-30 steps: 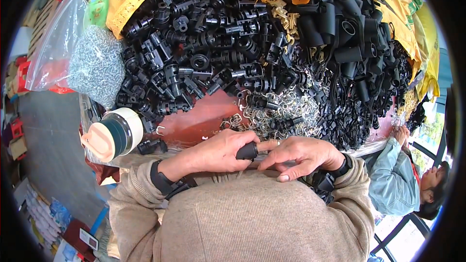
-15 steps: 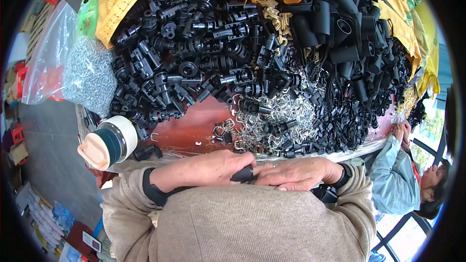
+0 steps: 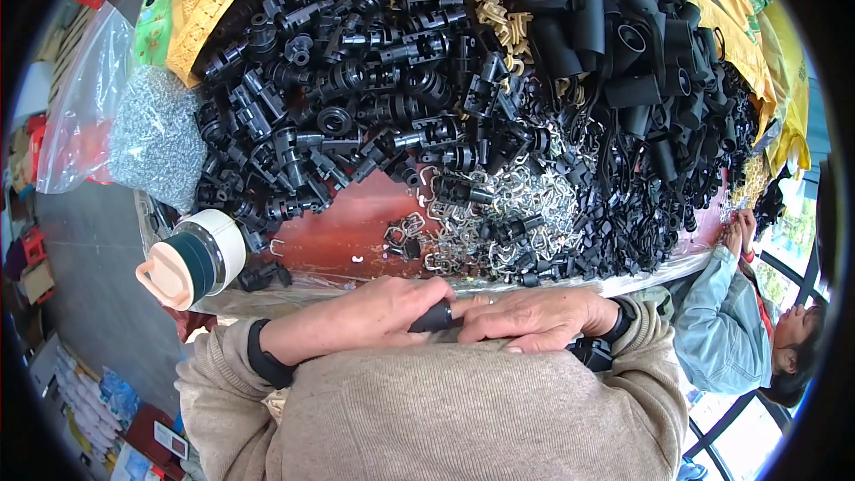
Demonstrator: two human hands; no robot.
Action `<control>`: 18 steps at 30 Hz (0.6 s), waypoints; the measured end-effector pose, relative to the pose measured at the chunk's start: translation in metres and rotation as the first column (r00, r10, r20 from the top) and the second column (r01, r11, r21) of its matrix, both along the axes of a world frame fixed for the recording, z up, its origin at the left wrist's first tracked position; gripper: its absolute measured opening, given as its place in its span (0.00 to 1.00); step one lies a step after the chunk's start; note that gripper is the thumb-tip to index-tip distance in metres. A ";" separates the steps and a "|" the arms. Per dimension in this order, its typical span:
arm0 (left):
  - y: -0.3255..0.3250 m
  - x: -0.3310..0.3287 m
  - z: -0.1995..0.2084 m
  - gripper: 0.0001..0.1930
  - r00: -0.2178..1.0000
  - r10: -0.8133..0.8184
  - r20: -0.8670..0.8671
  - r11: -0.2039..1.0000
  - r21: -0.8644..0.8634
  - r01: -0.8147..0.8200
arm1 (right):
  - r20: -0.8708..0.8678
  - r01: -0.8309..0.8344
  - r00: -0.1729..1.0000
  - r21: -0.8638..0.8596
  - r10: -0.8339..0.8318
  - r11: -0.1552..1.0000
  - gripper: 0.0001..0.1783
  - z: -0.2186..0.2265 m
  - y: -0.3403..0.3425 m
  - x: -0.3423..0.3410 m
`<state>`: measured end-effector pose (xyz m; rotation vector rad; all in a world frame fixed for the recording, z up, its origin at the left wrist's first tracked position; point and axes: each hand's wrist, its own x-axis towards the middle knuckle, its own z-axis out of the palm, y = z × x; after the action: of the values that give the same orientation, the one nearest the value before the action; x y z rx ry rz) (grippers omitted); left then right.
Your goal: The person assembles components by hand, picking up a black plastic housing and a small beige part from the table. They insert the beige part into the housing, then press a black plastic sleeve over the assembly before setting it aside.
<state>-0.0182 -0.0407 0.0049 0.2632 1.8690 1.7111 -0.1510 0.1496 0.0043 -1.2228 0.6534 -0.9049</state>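
Gripping a black cylinder (image 3: 434,316), the left hand (image 3: 401,305) partly hides it.

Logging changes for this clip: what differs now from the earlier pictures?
The left hand and right hand have moved down toward the beige sweater, the black part with them. Nothing was visibly taken or released. The bottle and heap of black parts stayed put; the view shifted slightly.
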 end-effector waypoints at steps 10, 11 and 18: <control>0.011 -0.001 -0.001 0.19 0.996 -0.053 -0.065 0.981 -0.190 0.039 | 0.007 0.005 1.000 0.021 -0.005 1.000 0.30 0.008 0.003 0.001; 0.010 -0.001 0.001 0.17 0.995 -0.073 -0.065 0.990 -0.124 0.065 | -0.006 0.019 1.000 0.033 -0.019 0.999 0.30 0.010 0.007 0.001; -0.002 0.001 0.008 0.21 0.976 -0.184 0.117 0.982 -0.005 0.186 | 0.096 0.066 0.993 0.085 -0.074 0.994 0.32 0.010 0.011 0.011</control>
<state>-0.0168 -0.0424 0.0128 0.3147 1.7169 1.5515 -0.1403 0.1607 0.0146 -1.0812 0.6506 -0.9814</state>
